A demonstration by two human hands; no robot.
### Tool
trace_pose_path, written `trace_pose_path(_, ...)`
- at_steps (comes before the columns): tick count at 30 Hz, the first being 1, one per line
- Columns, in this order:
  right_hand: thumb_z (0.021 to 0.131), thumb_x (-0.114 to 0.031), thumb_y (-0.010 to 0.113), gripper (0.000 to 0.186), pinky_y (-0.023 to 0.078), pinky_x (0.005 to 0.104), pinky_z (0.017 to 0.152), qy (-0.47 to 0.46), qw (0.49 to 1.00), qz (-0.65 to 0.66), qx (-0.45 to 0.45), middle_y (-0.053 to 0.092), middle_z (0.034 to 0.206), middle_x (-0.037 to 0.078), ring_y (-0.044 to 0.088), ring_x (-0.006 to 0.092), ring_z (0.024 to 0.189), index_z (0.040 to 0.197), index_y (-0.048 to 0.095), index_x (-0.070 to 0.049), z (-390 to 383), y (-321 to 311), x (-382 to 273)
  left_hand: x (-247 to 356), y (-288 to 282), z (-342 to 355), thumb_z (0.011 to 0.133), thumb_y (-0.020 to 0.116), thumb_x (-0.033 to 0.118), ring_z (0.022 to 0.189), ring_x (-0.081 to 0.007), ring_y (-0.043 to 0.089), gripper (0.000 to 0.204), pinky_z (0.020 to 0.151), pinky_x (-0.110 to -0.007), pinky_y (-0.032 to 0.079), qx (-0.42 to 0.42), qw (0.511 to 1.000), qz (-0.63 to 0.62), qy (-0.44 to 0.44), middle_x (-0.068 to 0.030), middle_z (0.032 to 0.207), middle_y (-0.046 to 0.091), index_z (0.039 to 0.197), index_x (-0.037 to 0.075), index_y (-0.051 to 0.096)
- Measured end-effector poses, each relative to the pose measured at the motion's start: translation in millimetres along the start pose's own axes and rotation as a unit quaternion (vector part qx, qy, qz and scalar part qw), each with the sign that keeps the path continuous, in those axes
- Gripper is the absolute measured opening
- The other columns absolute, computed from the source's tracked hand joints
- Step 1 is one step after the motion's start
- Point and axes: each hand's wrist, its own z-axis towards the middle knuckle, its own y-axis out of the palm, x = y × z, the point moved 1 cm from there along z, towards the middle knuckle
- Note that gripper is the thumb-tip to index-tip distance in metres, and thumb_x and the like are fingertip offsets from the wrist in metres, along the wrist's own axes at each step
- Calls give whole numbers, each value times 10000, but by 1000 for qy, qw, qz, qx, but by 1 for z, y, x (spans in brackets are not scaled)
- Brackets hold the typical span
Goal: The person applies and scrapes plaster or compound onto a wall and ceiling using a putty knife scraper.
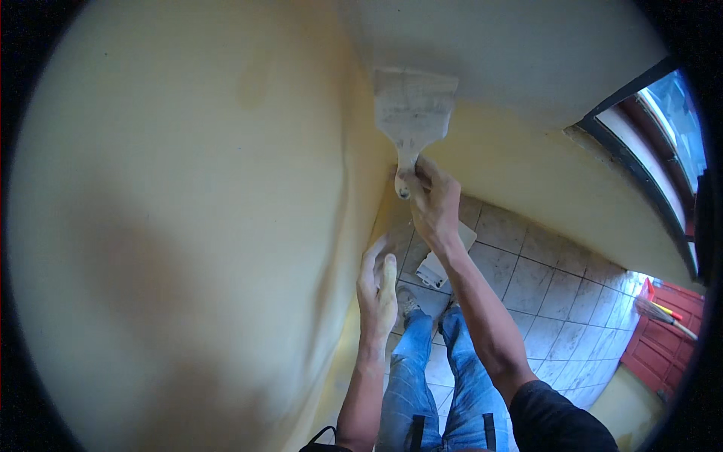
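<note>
My right hand (435, 203) grips the handle of a wide putty knife (414, 105) with a pale, dusty blade, raised against the upper wall surface (512, 45), near the inside corner. Below it and to the left, my left hand (376, 290) is held upright beside the yellow wall (226, 188), with thumb and loosely curved fingers apart and nothing visible in it. Whether it touches the wall I cannot tell. A white flat object (433, 271) lies on the floor below my hands, partly hidden by my right wrist.
Pale tiled floor (542, 286) lies under my feet, with walls meeting at the corner. A dark-framed window (663, 135) is at upper right. At the far right are a red panelled door (655, 350) and a broom (651, 309) beside it.
</note>
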Motion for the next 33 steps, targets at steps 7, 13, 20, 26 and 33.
trace_pose_path(7,977,-98,659,183,558,342,754,79,995,-44,32,777,890,116,728,161,831,1055,723,55,18,19,69,-24,-20,-17,1115,525,273,1293,-263,623,432,1132,-429,452,-22,999,22,-16,-164,1449,611,1451,6,570)
trace_pose_path(13,970,-108,644,184,535,358,689,240,970,-46,3,721,759,130,653,172,684,985,735,51,-43,13,134,-23,-20,-16,1115,529,290,1254,-282,658,425,1095,-428,473,-37,999,-24,-27,-171,1414,644,1425,5,584)
trace_pose_path(20,1006,-109,614,203,546,375,735,68,993,-91,33,740,894,167,691,219,753,1104,672,59,-19,12,39,-29,-31,-22,1121,527,210,1318,-288,608,398,1160,-407,435,-43,998,-24,-27,-195,1420,624,1443,-22,551)
trace_pose_path(26,1005,-97,569,172,572,445,758,27,989,-143,9,764,954,201,751,356,837,1111,635,22,22,20,80,-21,-21,-30,1117,526,229,1262,-274,639,403,1125,-415,457,-47,998,-27,-24,-189,1385,651,1436,-14,560)
trace_pose_path(33,1018,-133,539,217,555,439,709,229,973,10,-10,678,808,180,704,296,743,1168,555,22,-44,31,172,-28,-26,-34,1112,539,261,1210,-256,667,415,1087,-410,479,-58,997,-44,-24,-179,1356,676,1428,-6,569)
